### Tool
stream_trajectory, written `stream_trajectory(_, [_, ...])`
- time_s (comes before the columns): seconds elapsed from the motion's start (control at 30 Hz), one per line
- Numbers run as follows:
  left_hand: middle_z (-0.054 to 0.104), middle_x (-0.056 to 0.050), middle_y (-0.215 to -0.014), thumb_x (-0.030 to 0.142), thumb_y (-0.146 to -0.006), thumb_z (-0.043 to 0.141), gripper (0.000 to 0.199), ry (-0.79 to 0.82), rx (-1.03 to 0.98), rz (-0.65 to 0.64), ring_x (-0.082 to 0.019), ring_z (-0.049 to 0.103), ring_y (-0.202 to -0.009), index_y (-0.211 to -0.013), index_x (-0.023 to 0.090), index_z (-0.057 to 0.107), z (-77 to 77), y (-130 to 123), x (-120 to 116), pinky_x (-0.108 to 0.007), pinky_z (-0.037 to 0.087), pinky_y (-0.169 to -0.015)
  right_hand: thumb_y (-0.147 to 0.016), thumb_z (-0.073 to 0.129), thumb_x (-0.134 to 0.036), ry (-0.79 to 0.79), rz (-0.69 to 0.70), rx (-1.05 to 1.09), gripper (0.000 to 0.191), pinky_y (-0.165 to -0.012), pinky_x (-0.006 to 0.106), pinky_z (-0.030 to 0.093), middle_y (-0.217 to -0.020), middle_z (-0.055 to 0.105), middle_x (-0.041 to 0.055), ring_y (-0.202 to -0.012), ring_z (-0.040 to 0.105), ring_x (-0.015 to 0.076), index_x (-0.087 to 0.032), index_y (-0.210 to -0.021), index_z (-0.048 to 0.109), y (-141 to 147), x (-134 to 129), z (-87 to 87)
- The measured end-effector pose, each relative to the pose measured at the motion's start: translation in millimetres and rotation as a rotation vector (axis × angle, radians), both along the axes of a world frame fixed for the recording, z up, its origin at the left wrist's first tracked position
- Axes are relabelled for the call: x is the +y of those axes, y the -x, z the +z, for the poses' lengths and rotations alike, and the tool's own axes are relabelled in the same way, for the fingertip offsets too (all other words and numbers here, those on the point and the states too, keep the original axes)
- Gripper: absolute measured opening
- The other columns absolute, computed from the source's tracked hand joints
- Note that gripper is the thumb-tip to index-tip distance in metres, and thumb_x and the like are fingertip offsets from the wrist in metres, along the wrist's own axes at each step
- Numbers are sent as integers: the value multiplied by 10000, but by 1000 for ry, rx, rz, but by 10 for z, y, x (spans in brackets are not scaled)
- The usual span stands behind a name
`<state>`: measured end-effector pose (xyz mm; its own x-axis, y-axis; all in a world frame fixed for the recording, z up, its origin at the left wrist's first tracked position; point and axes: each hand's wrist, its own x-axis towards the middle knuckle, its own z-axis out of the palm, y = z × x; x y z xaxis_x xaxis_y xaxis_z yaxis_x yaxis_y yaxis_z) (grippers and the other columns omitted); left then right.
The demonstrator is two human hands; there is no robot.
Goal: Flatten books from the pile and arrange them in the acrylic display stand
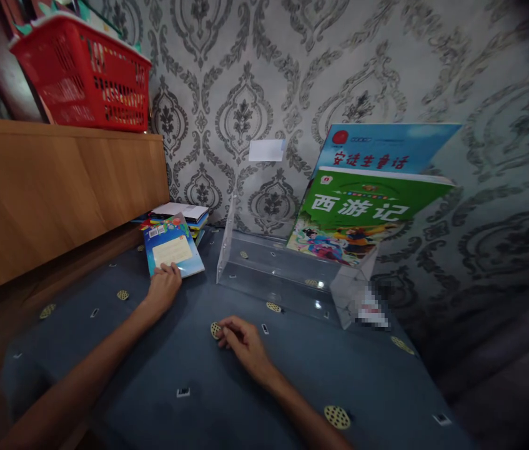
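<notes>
A blue book (173, 245) lies tilted against a small stack of books (184, 212) at the left back. My left hand (165, 286) rests on its lower edge, fingers curled over the cover; whether it grips the book is hard to tell. Over the dark blue cloth, near the middle, my right hand (240, 342) hovers or rests with bent fingers apart and nothing visible in them. Beyond it stands a clear acrylic rack (273, 275). At the rack's right side, a green book (362, 209) leans in front of a light blue book (386, 140).
A red basket (90, 75) sits on a wooden cabinet (67, 187) at the left. Patterned wallpaper (245, 106) bears a white card (266, 150) behind the rack. The patterned cloth (227, 406) spreads below both hands.
</notes>
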<state>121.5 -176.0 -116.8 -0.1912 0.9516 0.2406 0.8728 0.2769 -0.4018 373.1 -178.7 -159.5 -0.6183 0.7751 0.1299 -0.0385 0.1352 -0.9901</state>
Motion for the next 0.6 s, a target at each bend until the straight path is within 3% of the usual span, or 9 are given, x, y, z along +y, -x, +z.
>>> stream_trajectory(0.13, [610, -426, -1202, -30, -861, 413, 509, 68, -14, -1, -396, 706, -1001, -1351, -82, 543, 53, -111, -110, -443, 573, -736, -872, 638, -505, -13, -8, -1, 323, -696, 325, 558, -831, 717, 48, -694, 684, 172, -193, -942, 680, -73, -26, -21])
stream_trajectory(0.3, [698, -353, -1026, -80, -847, 360, 491, 174, -42, -34, -365, 725, -939, -1276, -90, 597, 174, -225, -245, -438, 575, -700, -888, 610, -468, -32, -13, -1, 290, -699, 321, 547, -837, 720, 47, -698, 680, 165, -189, -938, 674, -95, -44, -47])
stream_trajectory(0.5, [744, -246, -959, 1, -858, 475, 308, 348, -123, -194, -325, 740, -935, -938, 60, 767, 243, -407, -373, -401, 570, -768, -888, 598, -444, -36, -17, -3, 288, -691, 308, 540, -851, 729, 48, -697, 687, 157, -179, -970, 671, -94, -39, -68])
stream_trajectory(0.6, [740, -259, -914, -5, -841, 480, 297, 375, -149, -251, -341, 744, -902, -889, 50, 768, 267, -450, -410, -399, 560, -732, -896, 572, -428, -44, -22, -10, 279, -678, 302, 538, -861, 737, 49, -706, 691, 160, -182, -986, 670, -93, -38, -84])
